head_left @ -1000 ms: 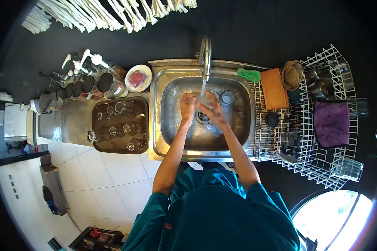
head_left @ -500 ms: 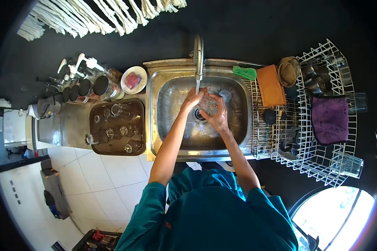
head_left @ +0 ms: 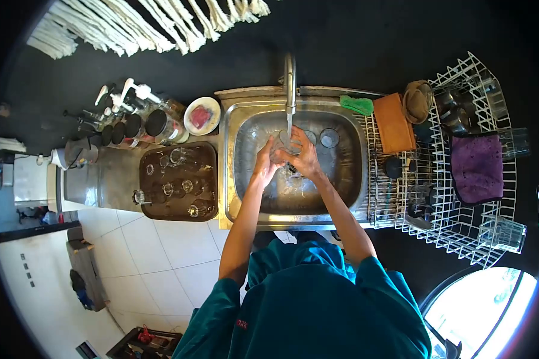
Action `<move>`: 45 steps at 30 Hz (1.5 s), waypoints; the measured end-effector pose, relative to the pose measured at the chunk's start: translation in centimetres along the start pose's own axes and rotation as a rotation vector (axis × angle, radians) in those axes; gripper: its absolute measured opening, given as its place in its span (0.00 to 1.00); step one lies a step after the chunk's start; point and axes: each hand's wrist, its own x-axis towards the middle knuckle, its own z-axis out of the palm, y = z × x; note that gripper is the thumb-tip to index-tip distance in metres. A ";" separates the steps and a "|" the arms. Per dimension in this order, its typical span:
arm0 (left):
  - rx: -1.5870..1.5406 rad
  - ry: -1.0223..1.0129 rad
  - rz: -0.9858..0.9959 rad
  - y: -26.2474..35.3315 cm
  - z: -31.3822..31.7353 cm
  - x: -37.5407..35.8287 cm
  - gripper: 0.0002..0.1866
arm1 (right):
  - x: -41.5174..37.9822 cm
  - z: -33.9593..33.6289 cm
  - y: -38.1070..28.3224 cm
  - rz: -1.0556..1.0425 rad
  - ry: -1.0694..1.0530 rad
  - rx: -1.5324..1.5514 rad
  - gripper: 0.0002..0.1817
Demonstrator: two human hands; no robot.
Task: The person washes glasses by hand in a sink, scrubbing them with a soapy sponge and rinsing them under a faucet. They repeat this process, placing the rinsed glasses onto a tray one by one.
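Note:
Under the faucet (head_left: 290, 90) a clear drinking glass (head_left: 284, 142) is held between my two hands, over the metal sink (head_left: 245, 197). My left hand (head_left: 265, 161) is closed on the glass's left side. From the right, my right hand (head_left: 306, 158) grips it with fingers curled over the top, hiding part of it. Water runs from the spout onto the glass and fingers. Another glass (head_left: 329, 137) stands at the sink's back right, and a partly hidden one (head_left: 311, 136) is just left of it.
Left of the sink, a brown tray (head_left: 153, 210) carries several glasses, near a white bowl (head_left: 212, 122) and pump bottles (head_left: 141, 93). A green sponge (head_left: 357, 105), an orange-brown board (head_left: 394, 124) and a white wire rack (head_left: 461, 239) with a purple cloth (head_left: 477, 169) are to the right.
The glass has turned in my hands and moved slightly left within the sink. My left hand has shifted from its top to its left side. The camera view has shifted a little.

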 end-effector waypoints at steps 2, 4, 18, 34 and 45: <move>-0.073 0.043 0.067 -0.6 0.0 -0.6 0.22 | 0.3 0.4 0.7 -0.030 -0.078 0.010 0.39; 0.017 0.264 0.244 -1.2 0.3 -1.1 0.20 | 0.1 0.4 0.7 0.057 -0.114 0.044 0.37; 1.376 0.383 0.579 -5.7 -1.4 -4.3 0.26 | -9.5 -1.1 14.5 0.220 0.014 -0.309 0.29; 1.266 0.596 0.767 4.7 -6.7 -16.6 0.26 | 4.1 -1.4 15.0 0.144 -0.245 -1.426 0.49; 1.263 0.804 0.650 11.2 -20.7 -26.0 0.24 | -0.5 0.9 9.0 0.098 0.064 -0.861 0.45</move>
